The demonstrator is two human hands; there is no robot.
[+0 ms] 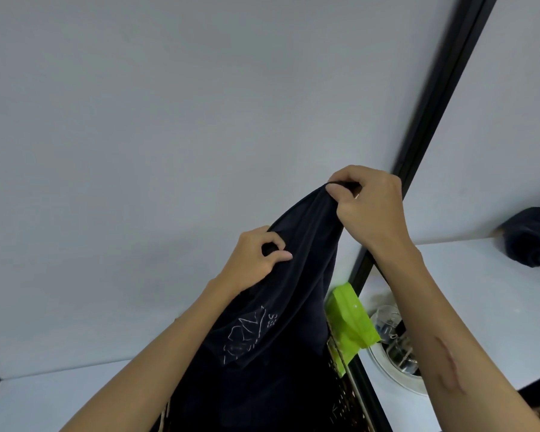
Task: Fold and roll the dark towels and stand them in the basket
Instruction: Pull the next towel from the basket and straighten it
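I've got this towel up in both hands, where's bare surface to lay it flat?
Bare pale surface shows lower left, beside the left forearm. Another strip lies right of the black frame, under the dark bundle. Crowded: below the towel, where basket, green packet and white round fixture cluster.

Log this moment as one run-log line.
left hand: pinches dark towel | right hand: grips upper edge | towel: lifted, unfolded

A home, likely a bathroom: a mirror (496,151) on a plain wall (169,120), counter (468,275) and basket (345,397).
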